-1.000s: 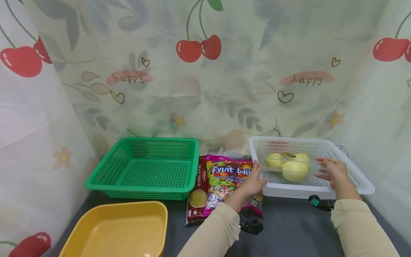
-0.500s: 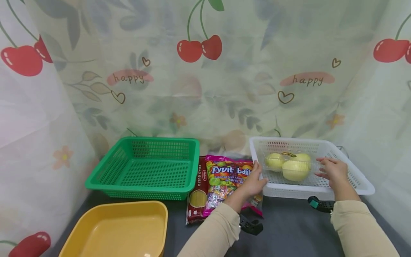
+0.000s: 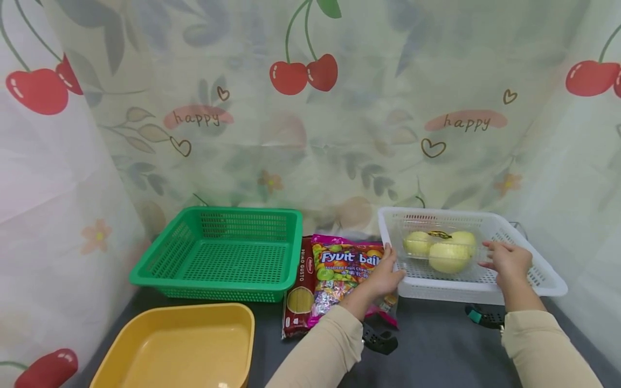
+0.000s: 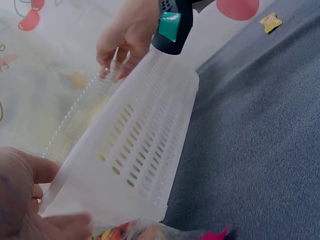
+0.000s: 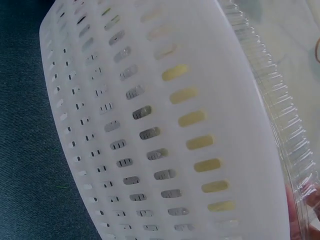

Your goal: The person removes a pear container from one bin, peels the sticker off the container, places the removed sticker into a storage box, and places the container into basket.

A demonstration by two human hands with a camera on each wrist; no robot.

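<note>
**Both hands at a clear apple box in the white basket**

Head view: at the right of the frame a white perforated basket (image 3: pixel 538 277) sits on the dark grey tabletop (image 3: pixel 436 350). Inside it lies a clear plastic clamshell box (image 3: pixel 439 250) holding yellow-green apples. The left hand (image 3: pixel 383 277) rests at the basket's left rim, fingers fairly straight and touching the box's left end. The right hand (image 3: pixel 506 261) reaches in from the right, fingers extended against the box's right end. Neither hand is curled round anything. Just left of the basket lies a bag of fruit chews (image 3: pixel 342 277), partly over a pasta packet (image 3: pixel 297 296). A green basket (image 3: pixel 223 253) stands left of centre, and a yellow tub (image 3: pixel 179 345) fills the lower left.

Left wrist view: the white basket's slotted wall (image 4: pixel 145 155) runs diagonally across the frame. The left hand (image 4: pixel 25 200) shows at the lower left beside that wall; the right hand (image 4: pixel 125 37) is at the top, fingertips on the ribbed clear box edge.

Right wrist view: the basket's wall (image 5: pixel 150 125) fills the frame, with the clear box's ribbed rim (image 5: pixel 280 125) at the right; yellow shows through the slots.
</note>
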